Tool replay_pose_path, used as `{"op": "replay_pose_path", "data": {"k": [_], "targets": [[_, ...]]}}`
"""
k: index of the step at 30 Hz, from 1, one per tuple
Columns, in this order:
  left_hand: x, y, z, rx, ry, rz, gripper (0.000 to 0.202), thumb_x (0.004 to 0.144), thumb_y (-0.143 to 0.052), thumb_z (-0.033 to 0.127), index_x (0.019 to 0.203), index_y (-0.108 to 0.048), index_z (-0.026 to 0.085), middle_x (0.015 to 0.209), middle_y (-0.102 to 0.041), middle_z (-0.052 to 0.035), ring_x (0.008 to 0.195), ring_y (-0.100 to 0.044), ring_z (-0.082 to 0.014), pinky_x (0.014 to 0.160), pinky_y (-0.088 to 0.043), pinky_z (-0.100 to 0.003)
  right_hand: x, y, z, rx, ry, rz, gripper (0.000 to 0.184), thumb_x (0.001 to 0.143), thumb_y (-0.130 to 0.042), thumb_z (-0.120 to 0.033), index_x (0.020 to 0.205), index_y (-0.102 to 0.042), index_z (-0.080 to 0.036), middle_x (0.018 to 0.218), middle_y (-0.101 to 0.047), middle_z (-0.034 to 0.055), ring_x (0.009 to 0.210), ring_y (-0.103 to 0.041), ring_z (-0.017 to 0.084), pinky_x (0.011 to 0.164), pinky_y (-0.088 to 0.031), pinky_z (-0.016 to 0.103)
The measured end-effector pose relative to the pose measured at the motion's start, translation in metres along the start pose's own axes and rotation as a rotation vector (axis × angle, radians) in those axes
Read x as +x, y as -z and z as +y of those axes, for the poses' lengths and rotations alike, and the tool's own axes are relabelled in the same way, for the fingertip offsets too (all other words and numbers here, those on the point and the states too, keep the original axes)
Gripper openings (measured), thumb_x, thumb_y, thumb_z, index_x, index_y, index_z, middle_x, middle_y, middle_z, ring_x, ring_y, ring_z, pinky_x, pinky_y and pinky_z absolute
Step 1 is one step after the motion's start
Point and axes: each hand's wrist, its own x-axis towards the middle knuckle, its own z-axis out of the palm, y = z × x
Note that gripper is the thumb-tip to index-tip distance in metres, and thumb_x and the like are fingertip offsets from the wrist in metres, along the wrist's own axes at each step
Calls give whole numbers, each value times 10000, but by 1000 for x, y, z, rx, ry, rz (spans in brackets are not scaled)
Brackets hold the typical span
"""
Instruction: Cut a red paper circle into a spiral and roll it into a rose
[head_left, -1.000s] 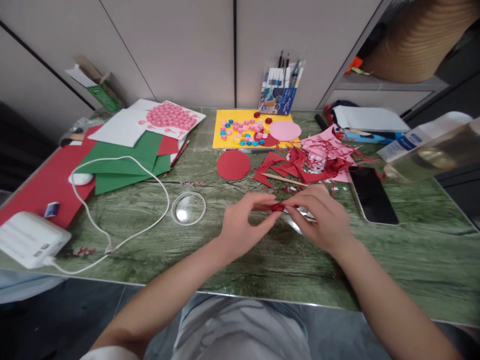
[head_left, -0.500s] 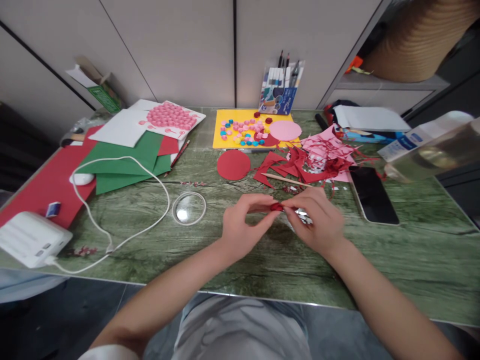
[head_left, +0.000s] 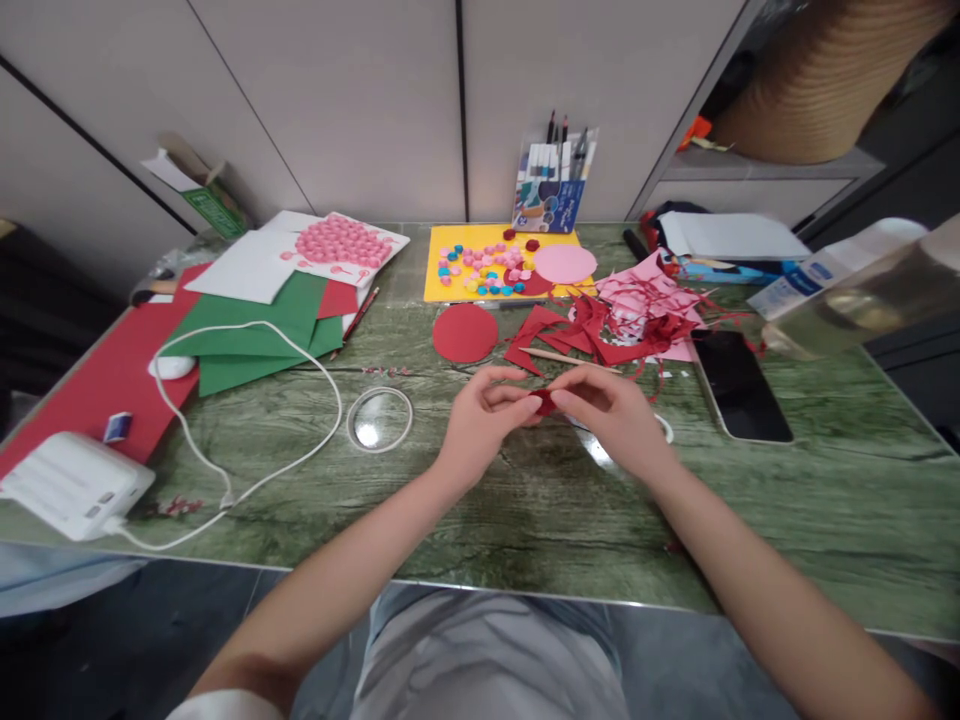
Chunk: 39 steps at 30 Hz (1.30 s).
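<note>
Over the middle of the green table (head_left: 787, 520) both hands meet. My left hand (head_left: 480, 425) and my right hand (head_left: 611, 415) pinch a small red paper roll (head_left: 544, 402) between their fingertips, just above the tabletop. Beyond the hands lie a red paper circle (head_left: 465, 333), a wooden stick (head_left: 559, 356) and a heap of red and pink paper scraps (head_left: 637, 315). A yellow sheet (head_left: 442, 280) at the back carries several small coloured paper rolls and a pink circle (head_left: 564, 263).
A clear round lid (head_left: 379, 419) lies left of my hands. A black phone (head_left: 739, 385) lies at the right. Green, red and white sheets (head_left: 255, 320), a white power bank (head_left: 71, 485) with its cable (head_left: 247, 480), and a pack of pens (head_left: 551, 185) also stand here.
Both hands have moved slightly further from me and closer together, still pinching the red roll. The view has tilted a little.
</note>
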Motion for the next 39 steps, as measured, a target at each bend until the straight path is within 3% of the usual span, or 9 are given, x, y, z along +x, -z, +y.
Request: {"op": "replay_pose_path", "data": {"k": [6,10,14,23,34,39], "targets": [[1,0,-3,-53,13,8,312,659,-722,212,919,-552,183,695,-663,26,600,-641,-104,650,-553,-261,0,-3,8,244,-122,-51,132,806,-603,-330,778,-644,-208,710,-626,-10,665,-578,135,658,-469,264],[1,1,-3,12,-5,-8,305,664,-718,219,916,-549,188,685,-661,18,612,-641,-113,641,-541,-256,-2,-5,7,302,-150,-63,154,755,-663,-326,864,-659,-218,808,-658,6,737,-611,152,694,-493,281],[0,1,-1,128,-53,0,313,643,-735,216,900,-558,186,701,-658,10,628,-633,-109,648,-525,-238,-2,-5,4,257,-175,-88,197,683,-725,-321,839,-684,-208,838,-701,28,747,-648,180,714,-516,316],[1,3,-4,52,-17,-3,356,619,-758,209,931,-591,182,767,-693,-14,700,-658,-129,727,-535,-275,1,-4,3,169,-110,-11,162,691,-706,-319,803,-692,-201,822,-720,34,765,-656,191,720,-522,326],[-5,-5,-10,0,-139,127,286,650,-738,209,900,-602,185,784,-695,-9,739,-652,-124,755,-530,-277,-4,-21,2,118,-36,139,125,745,-651,-308,812,-648,-202,850,-691,31,813,-634,184,754,-504,318],[2,-1,-9,0,-65,89,263,622,-753,239,833,-619,158,768,-680,-13,722,-645,-133,768,-535,-316,-2,-23,10,129,-50,126,130,765,-629,-332,816,-622,-213,841,-665,19,801,-608,176,760,-487,310]]}}
